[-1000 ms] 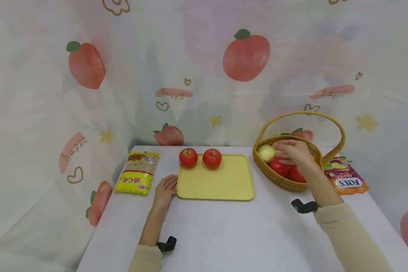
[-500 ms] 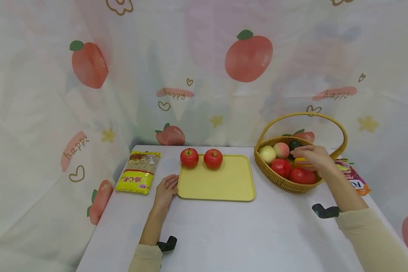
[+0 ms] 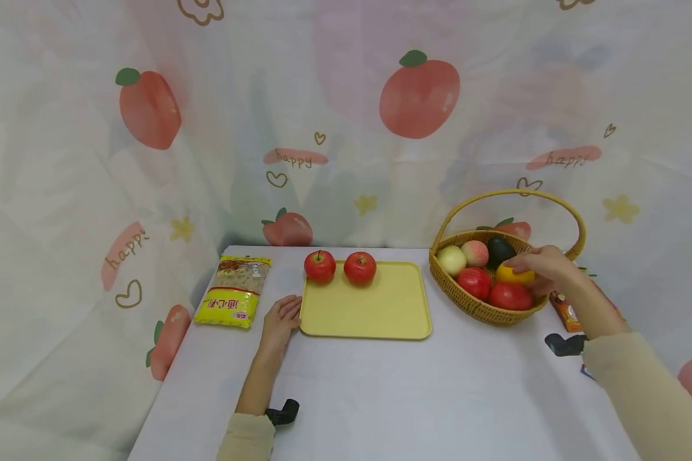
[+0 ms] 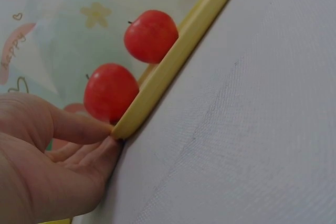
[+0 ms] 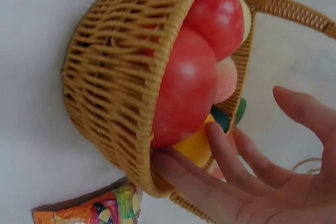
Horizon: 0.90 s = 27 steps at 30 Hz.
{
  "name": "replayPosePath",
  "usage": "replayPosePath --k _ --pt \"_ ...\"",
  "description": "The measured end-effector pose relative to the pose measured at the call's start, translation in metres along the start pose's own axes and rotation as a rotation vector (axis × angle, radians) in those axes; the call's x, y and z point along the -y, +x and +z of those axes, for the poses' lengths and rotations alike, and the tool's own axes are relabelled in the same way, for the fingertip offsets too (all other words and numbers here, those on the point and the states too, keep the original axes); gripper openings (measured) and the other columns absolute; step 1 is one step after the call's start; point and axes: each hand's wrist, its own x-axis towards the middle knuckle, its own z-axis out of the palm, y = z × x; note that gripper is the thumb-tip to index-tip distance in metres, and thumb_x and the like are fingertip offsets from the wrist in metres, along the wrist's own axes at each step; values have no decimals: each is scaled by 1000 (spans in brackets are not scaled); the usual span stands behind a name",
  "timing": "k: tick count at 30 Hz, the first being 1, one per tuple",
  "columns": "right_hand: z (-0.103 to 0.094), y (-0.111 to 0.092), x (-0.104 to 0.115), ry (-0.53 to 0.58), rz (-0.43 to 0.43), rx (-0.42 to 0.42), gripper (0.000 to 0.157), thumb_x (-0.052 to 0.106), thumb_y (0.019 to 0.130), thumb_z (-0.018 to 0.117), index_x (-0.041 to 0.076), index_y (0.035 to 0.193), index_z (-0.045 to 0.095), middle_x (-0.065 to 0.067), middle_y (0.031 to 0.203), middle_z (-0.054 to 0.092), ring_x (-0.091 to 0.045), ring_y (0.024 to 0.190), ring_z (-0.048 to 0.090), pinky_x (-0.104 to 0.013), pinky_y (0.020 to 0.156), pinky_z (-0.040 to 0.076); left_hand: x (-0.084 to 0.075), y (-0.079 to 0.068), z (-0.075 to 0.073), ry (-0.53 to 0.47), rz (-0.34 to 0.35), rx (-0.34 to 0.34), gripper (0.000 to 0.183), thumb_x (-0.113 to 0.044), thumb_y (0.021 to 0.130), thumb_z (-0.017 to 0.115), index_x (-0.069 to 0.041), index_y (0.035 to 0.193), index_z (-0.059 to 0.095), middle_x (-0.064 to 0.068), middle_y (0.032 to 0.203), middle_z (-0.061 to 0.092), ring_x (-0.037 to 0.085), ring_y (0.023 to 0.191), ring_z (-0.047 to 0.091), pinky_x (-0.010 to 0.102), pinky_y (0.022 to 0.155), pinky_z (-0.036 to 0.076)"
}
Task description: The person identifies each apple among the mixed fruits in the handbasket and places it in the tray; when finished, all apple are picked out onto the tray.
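Note:
My left hand pinches the left edge of the yellow tray, thumb at the rim in the left wrist view. Two red apples sit along the tray's back left part. Over the right side of the wicker basket is my right hand, its fingertips right at a yellow fruit. Seen from the right wrist, the fingers reach in past the rim while the thumb stands apart. A large smooth red fruit lies beside them and partly hides the yellow one.
Also in the basket are a pale round fruit, a peach, a dark green fruit and another red fruit. Its tall handle arches above. A yellow food bag lies left; a colourful snack packet lies right.
My right hand has moved right across the basket and lowered to the yellow fruit, uncovering the peach and the dark green fruit. My left hand stays at the tray.

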Motion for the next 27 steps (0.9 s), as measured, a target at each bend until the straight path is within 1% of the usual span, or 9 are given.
replayPosePath --k 3,6,8,10,13,16,21,23,27 --pt "-5 9 -4 -31 -1 54 78 37 105 58 -9 158 26 -38 139 50 -54 113 65 -60 97 56 1 1 -1 -9 6 8 60 24 92 50 5 149 45 26 152 51 36 144 49 44 118 42" --pt "-6 16 -7 -64 -2 103 82 36 104 61 -5 161 20 -41 145 42 -54 111 64 -61 96 57 2 1 -2 -17 19 22 61 25 92 49 6 150 44 28 152 50 37 144 48 45 119 41" --pt "-4 20 -9 -58 6 146 85 37 102 64 -2 162 19 -42 151 30 -57 120 56 -65 99 54 2 1 -3 -25 24 21 62 26 91 48 7 149 44 28 152 50 38 144 48 45 118 41" --pt "0 23 -9 -76 4 179 88 40 100 68 -2 162 21 -43 153 21 -59 126 47 -66 100 53 1 1 -3 -20 23 16 62 26 91 49 7 149 44 28 152 51 38 144 48 45 118 41" --pt "4 26 -10 -100 -4 202 91 39 97 72 -2 161 22 -44 154 15 -62 132 36 -68 101 51 0 1 -2 -19 20 15 61 25 91 49 6 149 44 27 152 51 37 144 48 44 118 41" --pt "6 28 -10 -143 -15 181 90 36 94 76 -4 159 27 -44 151 21 -62 129 39 -68 99 53 -1 0 -2 -22 15 17 61 25 92 49 6 149 44 27 152 51 37 144 48 44 118 42" --pt "8 30 -12 -211 -37 163 87 36 91 79 -7 154 36 -40 141 37 -54 120 52 -63 91 59 -1 -2 -2 -28 18 19 61 25 92 49 7 150 43 28 152 50 37 144 48 44 118 41" --pt "9 30 -13 -240 -34 152 87 37 90 82 -7 152 39 -39 137 40 -51 117 54 -60 88 61 -1 -2 -2 -31 19 25 61 25 92 49 7 150 43 28 152 50 37 144 48 44 118 41" --pt "11 31 -15 -264 -25 113 91 39 85 86 -6 151 42 -39 136 41 -51 114 55 -58 85 62 -1 -2 -1 -36 21 31 61 26 92 49 8 150 42 28 152 49 38 145 47 44 118 41"
